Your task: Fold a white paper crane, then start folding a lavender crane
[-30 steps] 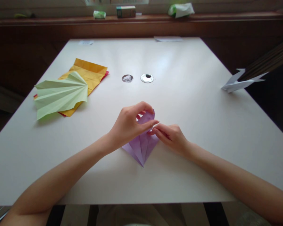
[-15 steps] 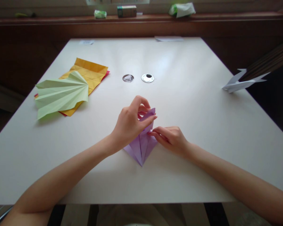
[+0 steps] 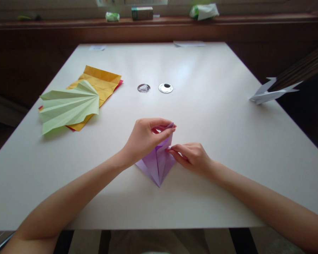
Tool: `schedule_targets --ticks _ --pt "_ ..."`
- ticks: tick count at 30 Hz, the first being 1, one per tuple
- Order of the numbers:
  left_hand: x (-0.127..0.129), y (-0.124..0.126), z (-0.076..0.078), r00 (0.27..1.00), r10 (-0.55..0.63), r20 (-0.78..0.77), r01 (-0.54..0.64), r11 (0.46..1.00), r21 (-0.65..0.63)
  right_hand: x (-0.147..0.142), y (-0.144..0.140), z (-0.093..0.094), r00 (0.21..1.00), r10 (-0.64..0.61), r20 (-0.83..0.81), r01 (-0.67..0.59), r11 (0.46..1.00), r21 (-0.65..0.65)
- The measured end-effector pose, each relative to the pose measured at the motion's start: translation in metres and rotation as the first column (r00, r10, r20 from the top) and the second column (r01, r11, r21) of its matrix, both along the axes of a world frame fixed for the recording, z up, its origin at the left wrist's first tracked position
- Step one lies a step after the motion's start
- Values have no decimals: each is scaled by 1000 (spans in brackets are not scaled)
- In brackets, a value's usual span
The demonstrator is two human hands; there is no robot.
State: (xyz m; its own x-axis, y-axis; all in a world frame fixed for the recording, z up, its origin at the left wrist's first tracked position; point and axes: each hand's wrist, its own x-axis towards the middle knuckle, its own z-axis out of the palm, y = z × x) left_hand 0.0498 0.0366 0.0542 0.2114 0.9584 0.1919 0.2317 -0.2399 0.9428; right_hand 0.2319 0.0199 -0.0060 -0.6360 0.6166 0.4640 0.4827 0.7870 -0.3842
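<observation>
A folded purple paper (image 3: 157, 165) lies on the white table (image 3: 217, 116), its point towards me. My left hand (image 3: 144, 138) pinches the paper's raised top flap between thumb and fingers. To its right, my right hand (image 3: 192, 157) presses its fingertips on the right edge of the paper and holds it down on the table. The paper's upper part is partly hidden by my left hand.
At the left lie a pleated light-green paper fan (image 3: 69, 106) on orange sheets (image 3: 102, 83). Two small round metal discs (image 3: 165, 88) sit mid-table. A white folded paper shape (image 3: 270, 93) rests at the right edge. Boxes and bags stand on the far ledge (image 3: 141, 13).
My left hand lifted the purple flap and has now lowered it, with the fingers flatter over the fold. My right hand stayed pressing on the paper's right edge.
</observation>
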Motion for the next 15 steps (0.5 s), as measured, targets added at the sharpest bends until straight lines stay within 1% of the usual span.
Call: schedule_targets --ticks 4,9,15 --pt "-1 0 0 1000 -6 30 7 1000 -28 1 0 0 1000 0 22 0 1000 4" --pt "-2 -1 2 999 -23 30 25 999 -47 0 0 2 999 18 29 -19 999 35" --pt "-1 -1 5 1000 -27 5 27 999 -34 -1 -1 3 999 10 31 -11 999 45"
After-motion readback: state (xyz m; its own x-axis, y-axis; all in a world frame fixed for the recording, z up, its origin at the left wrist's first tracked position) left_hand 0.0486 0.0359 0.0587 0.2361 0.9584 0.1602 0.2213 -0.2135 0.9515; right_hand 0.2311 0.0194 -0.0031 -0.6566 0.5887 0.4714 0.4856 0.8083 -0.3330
